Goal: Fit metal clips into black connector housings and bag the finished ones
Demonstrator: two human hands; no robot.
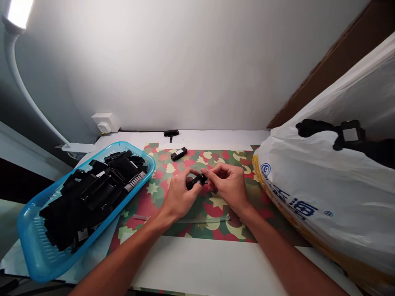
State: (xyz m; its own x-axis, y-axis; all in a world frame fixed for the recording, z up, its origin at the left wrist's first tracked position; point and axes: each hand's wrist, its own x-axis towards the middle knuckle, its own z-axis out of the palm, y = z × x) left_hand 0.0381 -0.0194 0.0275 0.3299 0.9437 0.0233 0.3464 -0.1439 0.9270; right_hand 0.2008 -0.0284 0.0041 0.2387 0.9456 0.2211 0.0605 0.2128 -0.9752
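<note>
Over the middle of a patterned mat [154, 191], my left hand [180, 193] is closed around a small black plastic part [193, 181]. My right hand [230, 185] meets it from the right, thumb and forefinger pinched together at the part's end. Whatever lies between those right fingertips is too small or hidden to make out. Just beyond my hands lies a black oblong device [179, 153] with a pale label. Farther back, a black cylindrical piece [171, 133] rests on the white tabletop. A clear thin strip [200, 220] lies across the mat below my wrists.
A blue plastic basket [27, 230] at the left is heaped with black plastic parts [101, 191]. On the right bulges a large white plastic bag [321, 176], a black strap-like object [350, 133] against it. A lit desk lamp [18, 14] stands at the left; a wall [191, 61] closes the back.
</note>
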